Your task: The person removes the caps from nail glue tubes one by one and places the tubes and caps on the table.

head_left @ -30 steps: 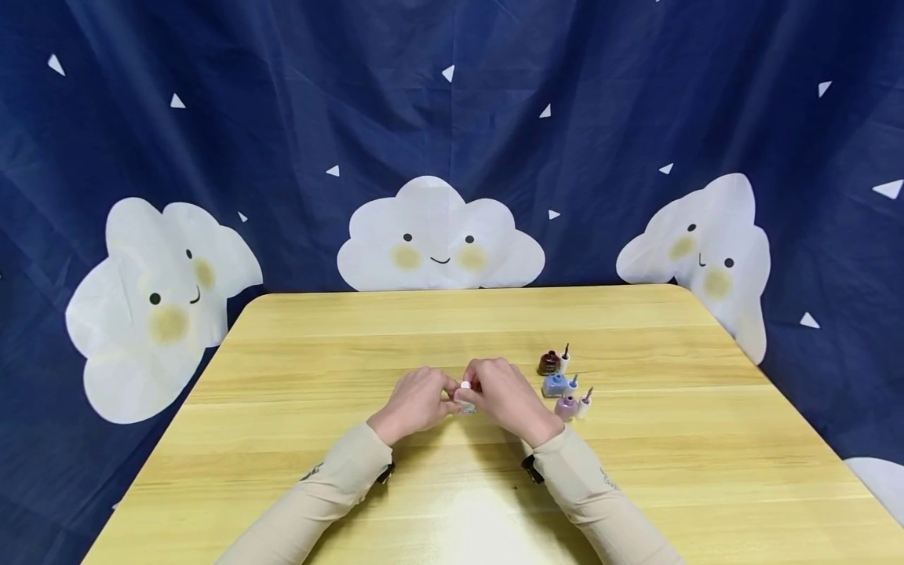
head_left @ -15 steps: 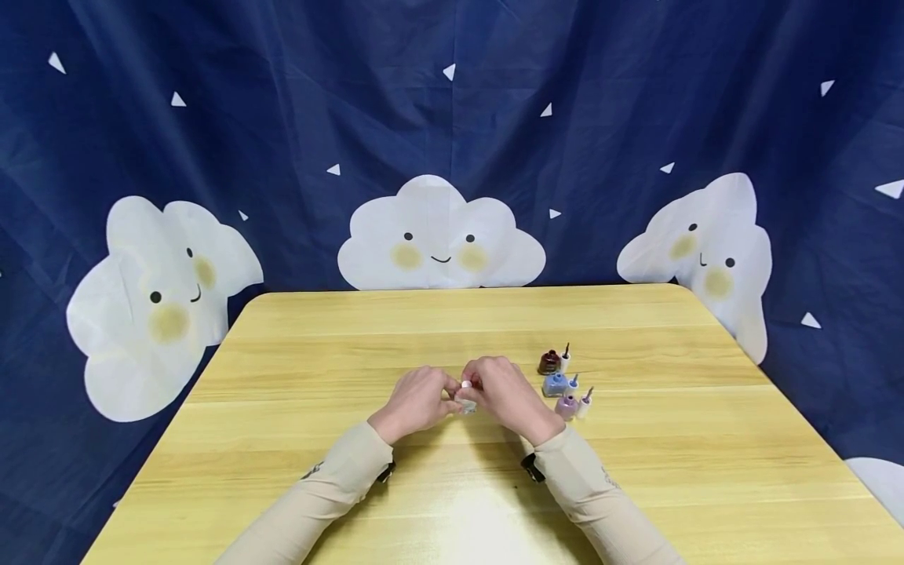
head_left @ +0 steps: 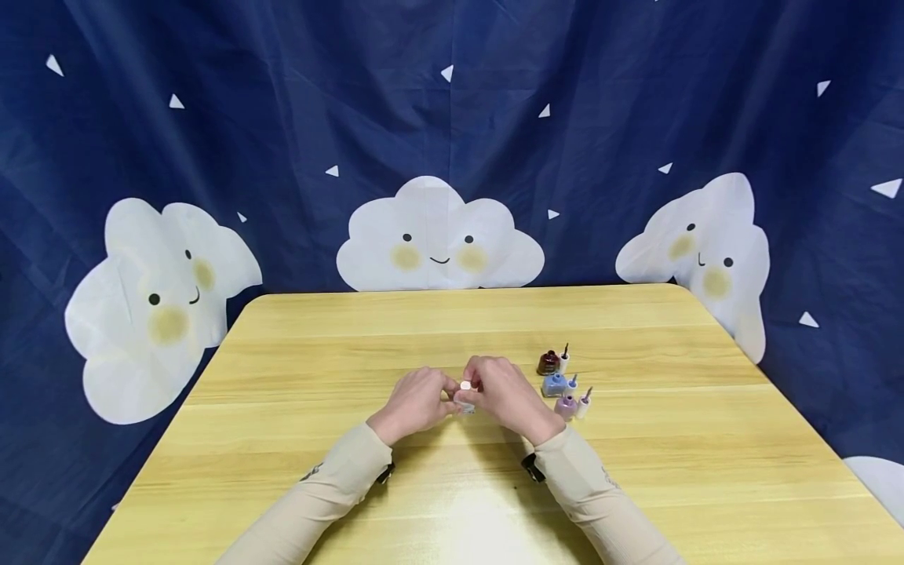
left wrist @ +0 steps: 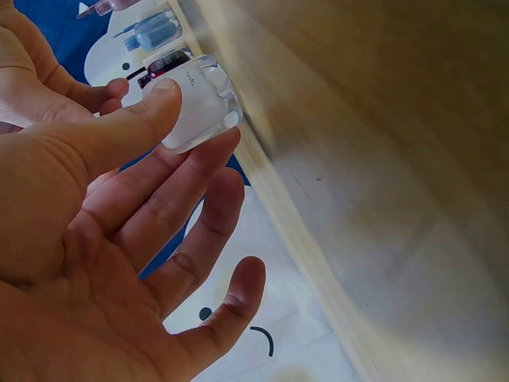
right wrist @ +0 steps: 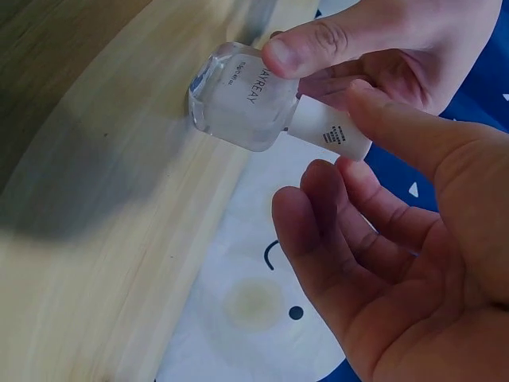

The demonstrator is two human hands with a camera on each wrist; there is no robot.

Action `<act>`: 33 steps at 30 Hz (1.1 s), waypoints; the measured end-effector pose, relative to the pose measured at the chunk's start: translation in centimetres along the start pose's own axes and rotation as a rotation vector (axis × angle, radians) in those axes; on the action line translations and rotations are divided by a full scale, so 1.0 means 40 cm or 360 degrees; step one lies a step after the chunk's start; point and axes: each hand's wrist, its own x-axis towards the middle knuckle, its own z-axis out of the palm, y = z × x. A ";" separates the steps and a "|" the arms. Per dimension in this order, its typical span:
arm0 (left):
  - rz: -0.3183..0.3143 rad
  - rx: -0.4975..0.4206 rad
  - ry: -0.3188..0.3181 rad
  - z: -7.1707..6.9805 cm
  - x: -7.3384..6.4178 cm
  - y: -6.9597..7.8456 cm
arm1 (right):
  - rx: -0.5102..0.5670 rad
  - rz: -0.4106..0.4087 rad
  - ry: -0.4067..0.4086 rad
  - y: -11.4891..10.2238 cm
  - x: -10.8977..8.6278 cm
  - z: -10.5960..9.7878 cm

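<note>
Near the middle of the table, both hands meet at one small nail polish bottle (right wrist: 242, 107) of clear glass with whitish polish and printed lettering. My left hand (head_left: 418, 400) pinches its glass body between thumb and fingers; the left wrist view shows the thumb (left wrist: 163, 99) lying across its face. The right hand (head_left: 504, 395) pinches the white cap (right wrist: 328, 127) with thumb and fingertips. In the right wrist view the cap sits against the bottle's neck, and the bottle looks tilted there. Whether the cap is screwed tight cannot be seen.
Right of the hands stand three uncapped nail polish bottles: dark red (head_left: 548, 362), blue (head_left: 554, 384) and lilac (head_left: 566, 407). Beside each, a white cap (head_left: 584, 406) stands with its brush upward. A dark blue cloud-print curtain (head_left: 438, 118) hangs behind the wooden table (head_left: 318, 353).
Both hands stay in place on the bottle and its cap. Only a very slight shift of the right fingers and of the head view shows.
</note>
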 end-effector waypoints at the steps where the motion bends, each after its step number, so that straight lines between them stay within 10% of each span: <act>1: -0.0001 -0.0005 -0.0001 0.000 0.000 0.000 | -0.0004 0.0009 0.0002 0.000 0.000 0.000; 33: -0.0019 -0.0011 -0.0013 0.000 -0.002 0.000 | -0.0028 0.0026 0.0022 -0.004 -0.004 -0.004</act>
